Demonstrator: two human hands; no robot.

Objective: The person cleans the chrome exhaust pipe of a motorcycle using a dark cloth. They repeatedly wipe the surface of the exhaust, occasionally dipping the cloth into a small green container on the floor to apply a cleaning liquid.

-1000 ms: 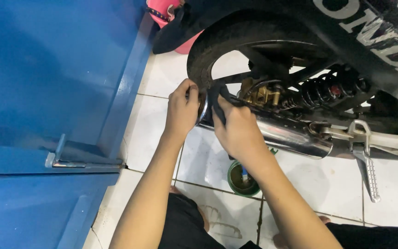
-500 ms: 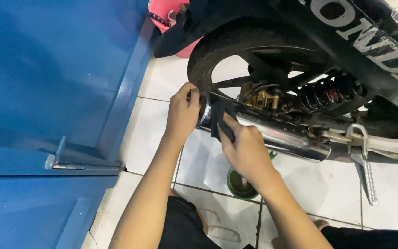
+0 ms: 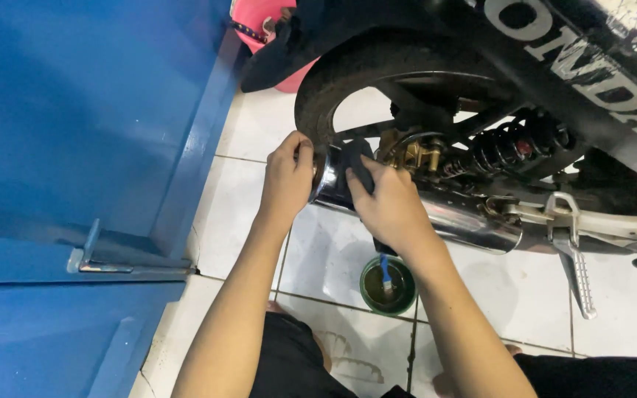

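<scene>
White tiled floor [image 3: 259, 140] lying beside blue door [image 3: 75, 147] | left hand [image 3: 287, 173] gripping chrome exhaust [image 3: 473, 225] tip | right hand [image 3: 392, 206] pressing dark cloth [image 3: 355, 166] at twelve o'clock of green cup [image 3: 388, 286] | step: polishing; next likely needing firm strokes.

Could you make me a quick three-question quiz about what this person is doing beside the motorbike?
1. True or false: the right hand presses a dark cloth on the chrome exhaust pipe.
2. What does the left hand touch? A) the pipe's end B) the blue door C) the footpeg
3. What stands in the green tub on the floor?

Key: 1 true; 2 A; 3 a brush with a blue handle.
</scene>
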